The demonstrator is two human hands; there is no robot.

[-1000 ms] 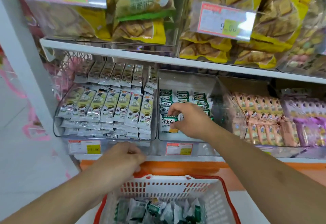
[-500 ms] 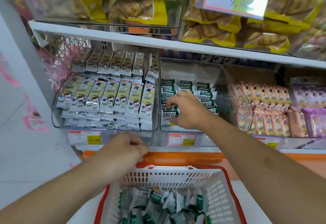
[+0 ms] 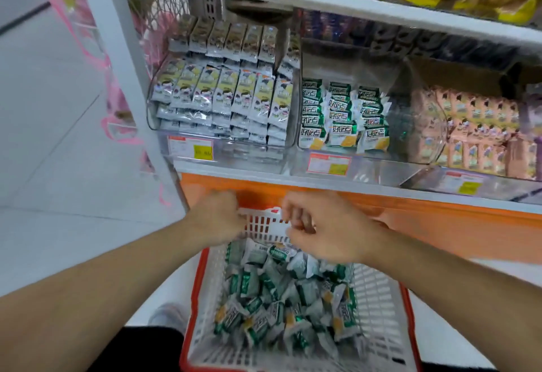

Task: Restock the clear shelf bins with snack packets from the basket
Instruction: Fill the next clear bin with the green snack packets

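Three rows of green snack packets (image 3: 341, 115) already sat in the clear bin (image 3: 381, 163) up beyond both hands; room left behind them. Dozens more lay in the basket (image 3: 378, 307) below the hands. Left hand (image 3: 215, 219) curled at the basket's far rim, apparently gripping it. Right hand (image 3: 319, 225) hovered above the pile, fingers loosely curled, holding nothing visible.

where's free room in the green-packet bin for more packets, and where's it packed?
Free: the upper back of the middle bin, above its three rows of green packets, and a gap along its right wall. Packed: the left bin, stacked to its front, and the peach-packet bin. Both hands hover at the basket rim.
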